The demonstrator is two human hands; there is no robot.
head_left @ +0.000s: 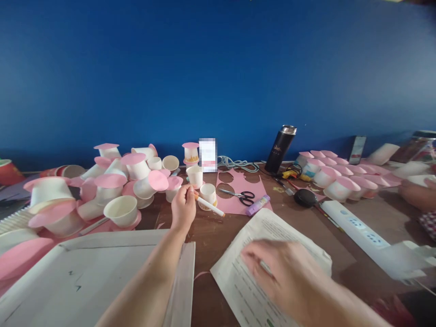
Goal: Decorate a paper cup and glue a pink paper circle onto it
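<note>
My left hand [184,206] pinches a white marker pen [210,207] with orange ends, which slants down to the right over the table. Just behind the marker stand two white paper cups, an upright cup [207,193] with a yellowish pattern and a plainer cup [195,175]. My right hand [272,268] is above a printed sheet of paper [235,277], smeared by motion. Its fingers are curled, and a small pale thing shows between them, too blurred to name.
Paper cups with pink discs [111,181] crowd the left; more cups [342,186] stand at right. Scissors [245,197] and a purple glue stick [258,205] lie on cut pink paper [231,206]. A black flask [281,147], power strip [357,231] and another person's hand [417,193] are rightward.
</note>
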